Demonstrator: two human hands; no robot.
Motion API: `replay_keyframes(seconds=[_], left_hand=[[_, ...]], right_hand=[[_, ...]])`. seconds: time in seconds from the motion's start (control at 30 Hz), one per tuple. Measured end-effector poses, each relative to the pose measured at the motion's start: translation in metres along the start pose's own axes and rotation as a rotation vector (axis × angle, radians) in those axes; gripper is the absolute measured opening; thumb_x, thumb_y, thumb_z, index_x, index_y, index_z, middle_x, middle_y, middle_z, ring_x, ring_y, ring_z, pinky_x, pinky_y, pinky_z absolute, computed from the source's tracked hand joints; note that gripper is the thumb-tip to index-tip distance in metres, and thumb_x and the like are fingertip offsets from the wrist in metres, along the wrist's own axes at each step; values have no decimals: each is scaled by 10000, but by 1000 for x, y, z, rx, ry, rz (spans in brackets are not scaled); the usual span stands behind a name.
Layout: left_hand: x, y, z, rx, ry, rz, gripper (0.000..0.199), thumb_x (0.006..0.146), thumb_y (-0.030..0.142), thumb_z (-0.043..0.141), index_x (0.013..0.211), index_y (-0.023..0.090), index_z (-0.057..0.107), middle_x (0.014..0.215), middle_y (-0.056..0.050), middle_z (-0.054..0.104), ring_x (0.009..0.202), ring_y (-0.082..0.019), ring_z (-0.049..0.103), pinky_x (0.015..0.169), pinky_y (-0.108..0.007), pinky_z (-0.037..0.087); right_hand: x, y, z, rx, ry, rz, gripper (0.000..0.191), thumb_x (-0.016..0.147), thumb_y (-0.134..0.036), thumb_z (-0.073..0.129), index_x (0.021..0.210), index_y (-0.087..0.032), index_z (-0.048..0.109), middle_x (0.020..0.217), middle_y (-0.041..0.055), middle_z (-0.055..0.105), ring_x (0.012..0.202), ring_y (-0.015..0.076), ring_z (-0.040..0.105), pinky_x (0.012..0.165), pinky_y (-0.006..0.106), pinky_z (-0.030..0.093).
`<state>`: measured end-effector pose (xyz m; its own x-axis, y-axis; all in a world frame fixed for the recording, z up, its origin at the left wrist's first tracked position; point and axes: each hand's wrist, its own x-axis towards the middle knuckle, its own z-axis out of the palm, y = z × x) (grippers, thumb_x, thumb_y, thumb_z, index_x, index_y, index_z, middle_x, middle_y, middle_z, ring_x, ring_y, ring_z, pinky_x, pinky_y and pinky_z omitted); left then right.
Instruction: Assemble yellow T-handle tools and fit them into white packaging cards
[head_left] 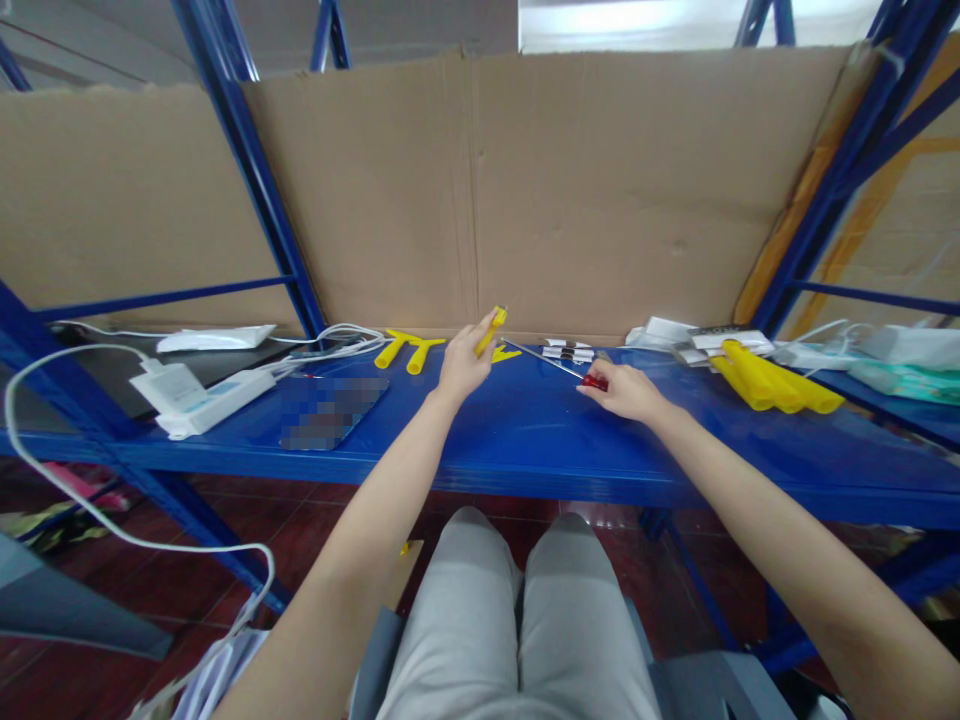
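My left hand (466, 362) is closed around a yellow plastic piece (493, 328), whose upper end sticks out above the fingers. In my right hand (624, 391) is a screwdriver with a red handle (595, 382). Its long metal shaft (547, 360) points left toward my left hand; whether the tip touches the yellow piece I cannot tell. Just right of my left hand a flat yellow part (507, 353) lies on the blue shelf (517, 430). Several small black-and-white packets (568, 350) lie behind the screwdriver.
Yellow T-shaped pieces (409, 350) lie at the back left, and several yellow tubes (776, 380) at the right. A power strip (217, 403) with a charger and white cables stands left, beside a blurred-out flat object (335, 412). Cardboard (570, 190) walls the back between blue posts.
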<state>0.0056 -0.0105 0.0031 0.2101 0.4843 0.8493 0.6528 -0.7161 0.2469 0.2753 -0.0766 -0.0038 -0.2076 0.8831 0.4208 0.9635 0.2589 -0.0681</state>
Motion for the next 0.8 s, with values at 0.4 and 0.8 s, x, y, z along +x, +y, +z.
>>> replay_keyframes(seconds=[0.4, 0.8], left_hand=[[-1, 8, 0, 134, -243, -105, 461, 833, 181, 554, 1293, 176, 569, 1156, -92, 664, 1062, -202, 609, 952, -299, 456], [-8, 22, -5, 446, -716, -301, 441, 814, 265, 576, 1254, 288, 608, 1212, -62, 654, 1113, -254, 609, 916, -327, 483]], right_hand=[[3, 11, 6, -21, -129, -16, 117, 847, -322, 560, 832, -211, 593, 870, 55, 699, 785, 198, 637, 644, 267, 411], [9, 24, 8, -5, -222, 69, 120, 835, -285, 572, 826, -189, 643, 863, 70, 702, 788, 193, 645, 685, 265, 438]])
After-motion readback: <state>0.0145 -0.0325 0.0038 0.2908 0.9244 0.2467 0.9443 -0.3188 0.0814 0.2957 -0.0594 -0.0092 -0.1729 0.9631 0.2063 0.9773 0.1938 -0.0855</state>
